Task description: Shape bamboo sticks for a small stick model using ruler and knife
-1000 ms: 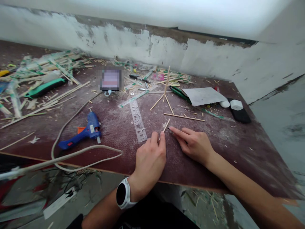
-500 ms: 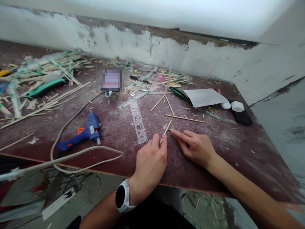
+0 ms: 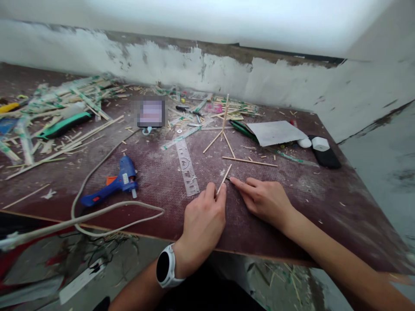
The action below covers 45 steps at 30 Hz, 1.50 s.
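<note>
Little has moved since the earlier frame: the camera view has shifted slightly, and both hands keep nearly the same positions about the work. Left hand [image 3: 203, 216]: thumb and forefinger are closed together on the near end of a short wooden stick [image 3: 226, 175], located toward the near side of the tabletop [image 3: 155, 172]. Right hand [image 3: 267, 201]: the fingers are drawn into a pinch on a small dark-tipped tool [image 3: 227, 178]; most of the tool is hidden by the fingers, so its type cannot be determined.

Governing relation: the stick's long axis runs from the left fingertips away from the person and slightly to the right. The dark tip lies just beside the stick, on its right side — contact cannot be confirmed. The left hand is the nearer one, being in direct contact with the stick.

Surrounding items: a clear ruler [image 3: 187, 166] lies left of the stick; a loose stick [image 3: 249, 161] lies crosswise beyond its far end — a branched stick assembly [image 3: 225, 114] stands behind that. A blue glue gun [image 3: 125, 178] rests well apart, to the left.
</note>
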Tool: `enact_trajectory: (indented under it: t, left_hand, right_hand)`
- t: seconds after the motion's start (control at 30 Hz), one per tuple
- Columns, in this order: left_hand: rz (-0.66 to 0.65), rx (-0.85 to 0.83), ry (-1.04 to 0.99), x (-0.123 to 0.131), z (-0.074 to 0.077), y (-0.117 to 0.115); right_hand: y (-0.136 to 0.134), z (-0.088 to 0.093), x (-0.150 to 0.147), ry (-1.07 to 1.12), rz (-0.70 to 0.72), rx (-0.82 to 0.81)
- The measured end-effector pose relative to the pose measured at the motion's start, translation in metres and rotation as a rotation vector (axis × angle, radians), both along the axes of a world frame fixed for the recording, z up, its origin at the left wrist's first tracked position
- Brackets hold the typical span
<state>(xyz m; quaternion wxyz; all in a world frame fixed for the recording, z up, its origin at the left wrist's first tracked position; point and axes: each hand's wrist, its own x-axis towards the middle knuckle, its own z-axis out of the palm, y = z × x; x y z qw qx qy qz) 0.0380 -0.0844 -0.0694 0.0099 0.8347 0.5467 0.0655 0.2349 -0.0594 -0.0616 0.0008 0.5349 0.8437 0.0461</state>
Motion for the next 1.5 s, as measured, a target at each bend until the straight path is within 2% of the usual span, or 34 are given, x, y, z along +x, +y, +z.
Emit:
enact_trajectory:
  t: [0.37, 0.9, 1.0, 1.2, 1.3, 1.5]
  left_hand:
    - [0.019, -0.006, 0.007, 0.001, 0.000, 0.000]
    - [-0.003, -0.009, 0.003, 0.000, 0.000, 0.000]
    - [-0.001, -0.015, -0.003, 0.001, 0.001, 0.000]
    - [0.000, -0.032, 0.021, 0.001, 0.002, 0.001]
    - [-0.002, -0.030, 0.020, 0.000, 0.002, 0.001]
    - [0.009, 0.005, 0.020, -0.001, 0.000, 0.000]
  right_hand:
    - [-0.004, -0.006, 0.007, 0.172, -0.006, 0.041]
    - [0.000, -0.012, 0.007, 0.133, 0.032, 0.058]
    - [0.001, -0.009, 0.005, 0.084, 0.025, 0.034]
    - [0.003, 0.012, -0.002, -0.052, -0.004, -0.079]
    - [0.003, 0.016, -0.003, -0.066, -0.004, -0.096]
    - [0.004, -0.001, 0.004, 0.058, -0.011, -0.016]
